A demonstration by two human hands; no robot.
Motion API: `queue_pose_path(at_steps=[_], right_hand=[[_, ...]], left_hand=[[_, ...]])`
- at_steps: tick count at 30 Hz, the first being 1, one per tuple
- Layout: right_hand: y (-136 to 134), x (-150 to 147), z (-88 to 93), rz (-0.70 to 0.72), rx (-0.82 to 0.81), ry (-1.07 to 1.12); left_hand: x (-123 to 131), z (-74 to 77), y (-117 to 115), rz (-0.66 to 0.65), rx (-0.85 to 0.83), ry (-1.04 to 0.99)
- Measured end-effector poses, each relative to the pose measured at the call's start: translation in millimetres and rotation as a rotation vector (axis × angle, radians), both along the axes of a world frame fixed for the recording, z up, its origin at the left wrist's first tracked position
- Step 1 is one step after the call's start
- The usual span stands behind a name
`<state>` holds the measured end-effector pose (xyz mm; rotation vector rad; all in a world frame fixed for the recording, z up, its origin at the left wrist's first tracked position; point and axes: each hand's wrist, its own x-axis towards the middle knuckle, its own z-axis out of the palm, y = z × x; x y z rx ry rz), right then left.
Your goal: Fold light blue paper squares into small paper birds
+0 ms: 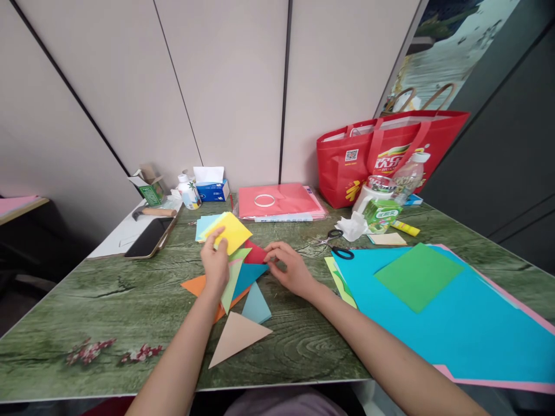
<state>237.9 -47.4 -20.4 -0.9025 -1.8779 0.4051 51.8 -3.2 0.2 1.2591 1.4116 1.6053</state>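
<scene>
My left hand point(215, 263) pinches a yellow paper square point(234, 229), held over the pile with the thumb on top. My right hand point(288, 267) has its fingertips closed at the right tip of a red paper piece point(255, 254). Below the hands, folded paper triangles overlap: a dark blue one point(248, 278), a light green one point(232, 283), an orange one point(194, 284) and a light blue one point(257, 304). Closest to me lies a peach triangle point(238, 337). Light blue paper point(203, 226) sticks out behind the yellow square.
Black-handled scissors point(342, 253) lie right of my hands, beside large blue sheets point(433, 341) topped by a green square point(418, 277). Behind stand a red bag point(347, 164), a plastic bottle point(410, 176) and a tissue box point(212, 190). A hammer point(156, 212) and phone point(150, 237) lie left.
</scene>
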Motion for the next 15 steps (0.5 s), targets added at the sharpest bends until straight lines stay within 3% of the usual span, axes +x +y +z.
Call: queue_pose_path(at_steps=[6,15], right_hand=[[3.6,-3.3,-8.3,0.025,-0.283,-0.050],[9.7,-2.5,-9.4,0.125,-0.571,0.363]], left_hand=[[-8.7,-3.5,7.8,0.116,0.056,-0.006],[0.7,0.5,-1.4,0.126,0.057,0.029]])
